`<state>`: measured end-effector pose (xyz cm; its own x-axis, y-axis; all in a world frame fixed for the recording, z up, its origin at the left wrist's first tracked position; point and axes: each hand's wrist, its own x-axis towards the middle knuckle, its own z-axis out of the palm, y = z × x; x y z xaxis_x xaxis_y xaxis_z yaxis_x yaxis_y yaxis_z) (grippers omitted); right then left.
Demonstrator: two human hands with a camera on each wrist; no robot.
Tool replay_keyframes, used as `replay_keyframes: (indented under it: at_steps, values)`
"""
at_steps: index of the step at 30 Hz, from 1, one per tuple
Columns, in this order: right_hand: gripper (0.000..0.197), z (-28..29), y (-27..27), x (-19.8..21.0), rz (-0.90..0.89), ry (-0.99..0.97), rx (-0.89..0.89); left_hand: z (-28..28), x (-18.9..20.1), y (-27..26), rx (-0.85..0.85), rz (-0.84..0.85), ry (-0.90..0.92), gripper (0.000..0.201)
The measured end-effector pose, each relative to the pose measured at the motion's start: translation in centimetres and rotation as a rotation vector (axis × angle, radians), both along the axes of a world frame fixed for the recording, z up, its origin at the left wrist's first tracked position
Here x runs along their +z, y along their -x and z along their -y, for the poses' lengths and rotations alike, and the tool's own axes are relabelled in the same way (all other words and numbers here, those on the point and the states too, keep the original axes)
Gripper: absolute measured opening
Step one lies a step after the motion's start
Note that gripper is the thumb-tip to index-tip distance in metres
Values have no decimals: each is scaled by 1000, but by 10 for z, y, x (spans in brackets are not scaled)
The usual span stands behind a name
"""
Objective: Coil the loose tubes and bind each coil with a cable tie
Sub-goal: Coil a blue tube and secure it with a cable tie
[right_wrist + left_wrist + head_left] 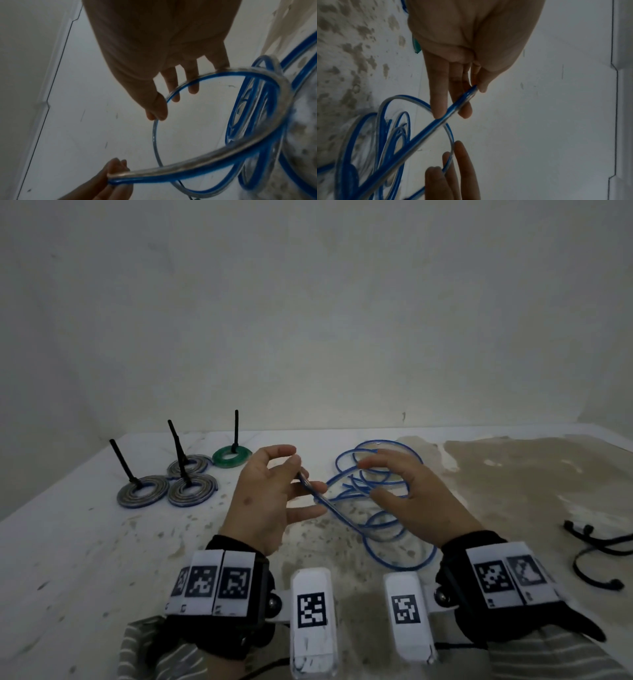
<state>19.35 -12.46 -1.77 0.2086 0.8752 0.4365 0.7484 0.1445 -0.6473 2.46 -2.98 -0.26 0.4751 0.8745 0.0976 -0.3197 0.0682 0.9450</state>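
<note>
The left hand (265, 494) pinches the free end of the loose blue tube (376, 508) between thumb and fingers, lifted above the middle of the tabletop (85, 542). From there the tube runs down toward the near edge and into a heap of slack loops sprawled on the tabletop from its middle toward the far edge. The right hand (407, 494) hovers over that heap with fingers spread and only lightly bent; the right wrist view shows one loop passing across the fingertips (193, 89) and thumb, touching them, but whether it is truly gripped cannot be told.

Toward the far left corner lie three grey-blue coils (142, 494) (191, 491) (188, 465) and one green coil (231, 457), flat, packed close together, each bound with a black cable tie (125, 463) whose tail sticks upward. Spare black cable ties (596, 546) lie loose at the right edge.

Open surface stretches along the left side between the coils and the near edge, and on the stained right half between the loops and the spare ties.
</note>
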Motion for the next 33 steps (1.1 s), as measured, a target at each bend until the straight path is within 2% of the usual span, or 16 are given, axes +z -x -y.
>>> replay_keyframes:
  at_steps: [5,8,10,11,13,15,18,20,22,25,28,31,33]
  values:
    - [44,6,11,-1,-17,65,-15,2,-5,5,-17,45,86,17]
    - [31,7,15,0,-25,95,-29,-1,-6,6,31,139,173,20]
    - [14,5,13,-3,42,106,-7,-2,-5,7,49,192,220,20]
    - [11,5,12,-4,60,97,16,-1,-3,8,36,198,237,20]
    - [24,4,10,-7,52,39,58,2,-3,9,-16,142,225,21]
    - [30,4,10,-5,-5,-27,67,4,-6,10,-23,-23,97,24]
    - [31,7,9,-2,-133,-134,44,2,-10,14,107,-438,-382,27]
    - [30,7,9,-1,-159,-193,31,4,-11,14,80,-527,-552,24]
    - [30,8,10,1,-173,-240,15,7,-12,13,-32,-508,-527,23]
    - [29,8,12,3,-231,-284,27,11,-11,10,-33,-488,-515,11]
    - [21,6,17,3,-374,-244,90,12,-9,9,18,-289,-344,7]
    - [15,3,25,-2,-348,-94,151,15,-6,7,-44,-73,-109,3]
    - [15,1,29,-5,-355,-26,174,18,-6,4,-82,-5,-20,3]
